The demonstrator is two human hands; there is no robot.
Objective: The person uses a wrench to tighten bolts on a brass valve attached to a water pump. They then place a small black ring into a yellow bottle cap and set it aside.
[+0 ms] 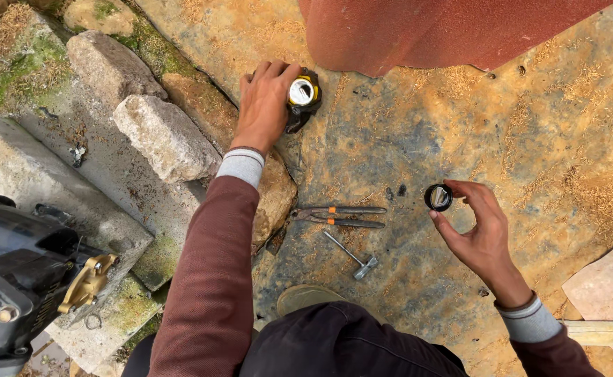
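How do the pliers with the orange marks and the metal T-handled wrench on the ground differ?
The pliers with orange marks lie level across the picture; the grey T-handled wrench lies slanted. The pliers have two long handles, the wrench one thin shaft with a short crossbar. The pliers look longer. Both rest untouched on the sawdust-strewn stone slab between the hands.

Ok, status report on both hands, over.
Left hand gripping yellow-and-black round part. Right hand pinching small black ring. Orange-handled pliers, metal T-wrench lying between, untouched.
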